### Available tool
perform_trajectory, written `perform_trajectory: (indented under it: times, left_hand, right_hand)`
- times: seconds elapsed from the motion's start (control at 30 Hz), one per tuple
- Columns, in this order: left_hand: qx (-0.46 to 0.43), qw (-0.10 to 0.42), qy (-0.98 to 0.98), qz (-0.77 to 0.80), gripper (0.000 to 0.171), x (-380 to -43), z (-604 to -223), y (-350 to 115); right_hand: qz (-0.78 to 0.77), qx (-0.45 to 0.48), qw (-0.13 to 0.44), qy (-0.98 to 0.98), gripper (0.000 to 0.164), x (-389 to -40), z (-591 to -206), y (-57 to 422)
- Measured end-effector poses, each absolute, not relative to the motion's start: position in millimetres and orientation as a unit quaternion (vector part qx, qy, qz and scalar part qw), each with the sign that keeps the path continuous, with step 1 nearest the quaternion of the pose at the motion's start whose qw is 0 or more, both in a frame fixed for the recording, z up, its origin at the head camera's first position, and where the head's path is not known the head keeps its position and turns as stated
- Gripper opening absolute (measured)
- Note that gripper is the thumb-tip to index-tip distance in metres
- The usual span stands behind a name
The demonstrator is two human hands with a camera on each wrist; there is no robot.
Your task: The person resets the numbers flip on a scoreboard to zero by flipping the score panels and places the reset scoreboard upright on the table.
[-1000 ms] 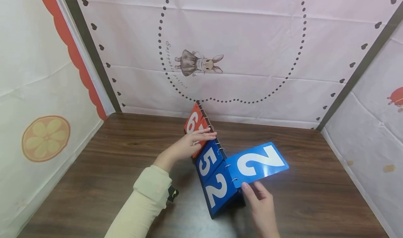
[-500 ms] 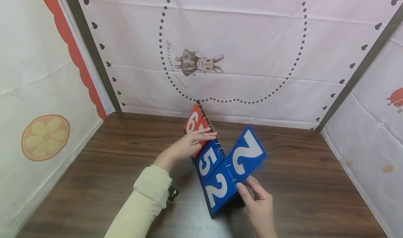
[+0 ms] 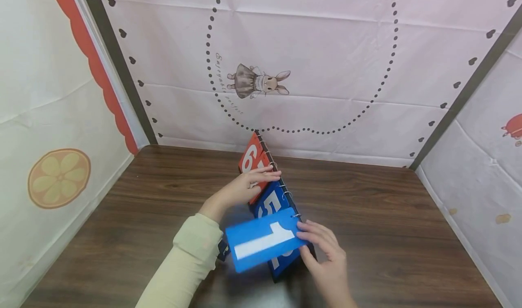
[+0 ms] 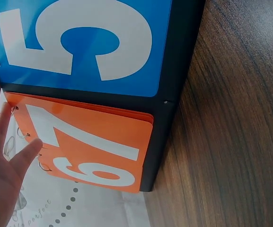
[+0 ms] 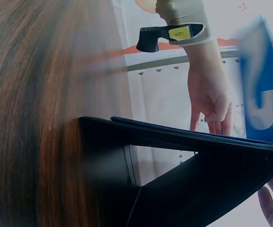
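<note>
Flip scoreboard (image 3: 290,202), a black stand like a tent with number cards hung on metal rings, is on the middle of the wooden table (image 3: 391,235), running from near the back cloth toward you. On its nearer half, a raised blue card (image 3: 261,242) with a white 1 tilts over to the left, hung by its rings from the top edge. The right wrist view shows a blurred blue card upright, bearing a white 2. Under the raised one, another blue card shows only in part; beside it, a blue 5 card (image 3: 271,201) lies against the stand. Farther along are an orange-red 7 card (image 4: 86,130) and a 6 card (image 4: 96,174).

Your right hand (image 3: 328,265) is at the raised card's ring end, fingers loosely bent with tips on its face, thumb near its lower edge; whether they pinch it, you cannot tell from these views. Your left hand (image 3: 246,185) reaches across the red cards, fingers extended and spread, resting on the stand's top edge without gripping.

Your left arm wears a pale yellow sleeve (image 3: 185,258) and a black wrist strap with a yellow label (image 5: 180,33). Behind, the pale back cloth (image 3: 326,72) carries a sideways rabbit print (image 3: 258,81); the left panel has an orange slice print (image 3: 59,178).
</note>
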State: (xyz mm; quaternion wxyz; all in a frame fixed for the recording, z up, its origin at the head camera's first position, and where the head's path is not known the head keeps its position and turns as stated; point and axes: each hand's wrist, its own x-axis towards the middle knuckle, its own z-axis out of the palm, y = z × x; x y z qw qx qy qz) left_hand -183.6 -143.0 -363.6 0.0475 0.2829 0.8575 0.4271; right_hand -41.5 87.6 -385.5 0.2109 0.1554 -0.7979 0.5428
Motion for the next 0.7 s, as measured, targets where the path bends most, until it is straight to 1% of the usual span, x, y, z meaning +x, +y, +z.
perform_trajectory:
  times: [0.13,0.33,0.7]
  left_hand:
    - [0.264,0.051,0.863,0.428,0.047,-182.6,-363.7,-142.1]
    - [0.26,0.052,0.864,0.428,0.047,-182.3,-363.2,-141.8]
    - [0.249,0.058,0.865,0.431,0.047,-181.3,-362.3,-140.8]
  right_hand:
    - [0.524,0.16,0.217,-0.808,0.033,-41.4,-387.5,87.5]
    - [0.521,0.157,0.214,-0.811,0.041,-40.1,-388.5,87.2]
    - [0.523,0.098,0.154,-0.833,0.045,-37.3,-386.3,85.8]
